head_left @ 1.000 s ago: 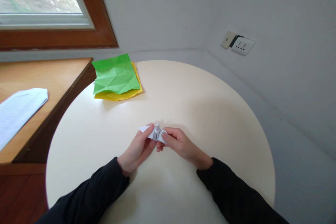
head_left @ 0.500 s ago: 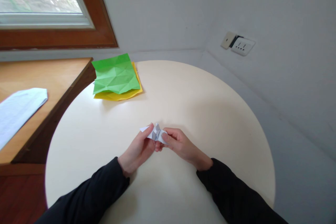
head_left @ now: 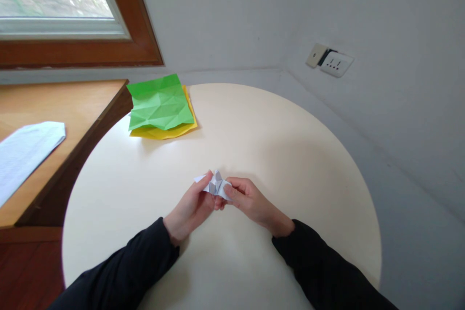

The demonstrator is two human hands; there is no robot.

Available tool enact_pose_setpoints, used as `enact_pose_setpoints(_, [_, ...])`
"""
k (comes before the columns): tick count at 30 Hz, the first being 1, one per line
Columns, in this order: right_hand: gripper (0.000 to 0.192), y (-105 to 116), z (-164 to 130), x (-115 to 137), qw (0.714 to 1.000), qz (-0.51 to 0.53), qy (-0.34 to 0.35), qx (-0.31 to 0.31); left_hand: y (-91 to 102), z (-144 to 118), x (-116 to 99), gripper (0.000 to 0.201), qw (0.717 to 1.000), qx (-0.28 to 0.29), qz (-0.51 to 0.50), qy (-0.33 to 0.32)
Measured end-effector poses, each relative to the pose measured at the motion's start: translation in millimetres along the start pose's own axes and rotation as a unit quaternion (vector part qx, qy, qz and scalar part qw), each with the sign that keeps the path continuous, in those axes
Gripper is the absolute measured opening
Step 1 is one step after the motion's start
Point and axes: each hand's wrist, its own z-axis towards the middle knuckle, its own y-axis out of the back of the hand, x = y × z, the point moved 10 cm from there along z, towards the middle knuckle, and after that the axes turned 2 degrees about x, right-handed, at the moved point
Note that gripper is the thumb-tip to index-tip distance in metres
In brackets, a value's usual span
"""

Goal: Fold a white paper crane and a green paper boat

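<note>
Pale grey walls and a wood-framed window [head_left: 72, 14] backed the round cream table [head_left: 290, 155], where I saw a creased green paper sheet [head_left: 160, 101] lying on a yellow paper sheet [head_left: 170, 131] near its far left edge. Low over the table's middle, my left hand [head_left: 189, 208] and right hand [head_left: 250, 201] both pinched a small folded white paper figure [head_left: 216, 185], fingertips closed on its two ends.
</note>
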Motion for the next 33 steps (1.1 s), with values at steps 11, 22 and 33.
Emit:
enact_pose_setpoints(11, [0.042,0.5,0.1,2.2,1.000,-0.007,-0.001,-0.007,3.4,0.4,1.9,0.036,1.000,-0.005,-0.012,0.011])
enact_pose_setpoints(22, [0.042,-0.5,0.0,4.7,1.000,-0.014,-0.001,-0.011,3.2,0.5,2.7,0.038,1.000,-0.009,-0.009,0.017])
enact_pose_setpoints(33, [0.043,0.9,0.1,3.2,1.000,-0.014,0.000,-0.013,5.4,1.0,3.9,0.037,1.000,-0.005,-0.009,0.019])
